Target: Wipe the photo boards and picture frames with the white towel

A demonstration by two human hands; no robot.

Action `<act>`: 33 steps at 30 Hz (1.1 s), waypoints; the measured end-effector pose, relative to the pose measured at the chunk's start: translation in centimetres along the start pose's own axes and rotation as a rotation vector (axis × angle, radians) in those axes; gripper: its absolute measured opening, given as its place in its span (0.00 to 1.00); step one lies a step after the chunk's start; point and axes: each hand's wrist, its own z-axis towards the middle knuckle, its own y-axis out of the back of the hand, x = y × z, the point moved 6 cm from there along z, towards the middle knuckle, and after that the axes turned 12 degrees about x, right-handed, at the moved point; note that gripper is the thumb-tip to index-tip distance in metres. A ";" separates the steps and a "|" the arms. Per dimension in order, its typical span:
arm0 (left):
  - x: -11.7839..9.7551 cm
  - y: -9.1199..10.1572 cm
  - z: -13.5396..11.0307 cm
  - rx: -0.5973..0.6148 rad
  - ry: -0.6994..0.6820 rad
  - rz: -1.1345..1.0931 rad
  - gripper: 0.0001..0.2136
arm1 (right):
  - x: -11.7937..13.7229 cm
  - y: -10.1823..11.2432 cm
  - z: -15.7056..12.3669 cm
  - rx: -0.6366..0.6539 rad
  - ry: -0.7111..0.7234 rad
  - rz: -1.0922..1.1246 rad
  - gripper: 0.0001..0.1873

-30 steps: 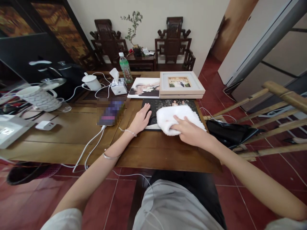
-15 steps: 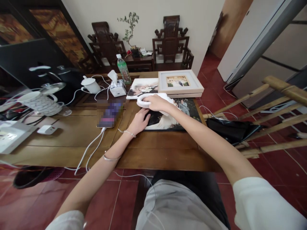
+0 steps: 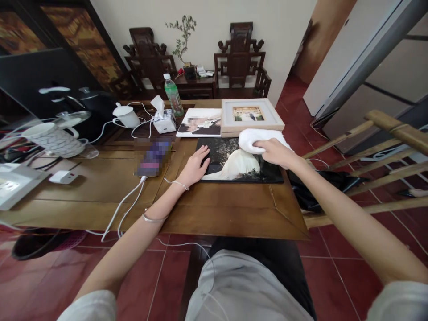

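Note:
A dark photo print [image 3: 234, 167] lies flat on the wooden table [image 3: 214, 209]. My left hand [image 3: 195, 166] rests on its left edge, fingers stretched out flat, pinning it down. My right hand [image 3: 277, 152] presses a folded white cloth [image 3: 256, 139] against the print's far right corner, fingers curled over the cloth. Just behind the cloth stands a light framed photo [image 3: 250, 115], and a second print [image 3: 201, 122] lies to its left.
A phone [image 3: 153, 156] on a white cable lies left of the print. Behind it are a tissue box [image 3: 163, 120], a green bottle [image 3: 173, 94], a white teapot [image 3: 127, 116] and a patterned mug [image 3: 55, 139]. A black bag [image 3: 321, 185] and bamboo rails [image 3: 377, 160] sit to the right.
My right hand swept the cloth from the print's near middle to its far left corner, then across to the far right corner. The left hand stayed put.

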 end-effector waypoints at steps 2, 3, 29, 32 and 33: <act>0.0 0.1 0.0 -0.004 0.001 -0.005 0.22 | 0.0 -1.1 -1.8 0.011 0.012 -0.040 0.35; 0.0 0.1 0.0 -0.004 0.001 -0.008 0.22 | 0.2 -1.8 -2.8 0.020 0.016 -0.059 0.35; 0.1 0.1 0.0 0.029 -0.001 -0.011 0.22 | -1.4 0.4 0.5 -0.015 0.094 0.004 0.36; 0.2 0.1 0.0 0.031 -0.001 0.001 0.23 | -1.3 0.0 0.5 -0.041 0.095 0.002 0.35; 0.2 0.1 0.0 0.031 -0.001 0.004 0.23 | -1.0 -0.3 0.3 -0.039 0.096 -0.008 0.35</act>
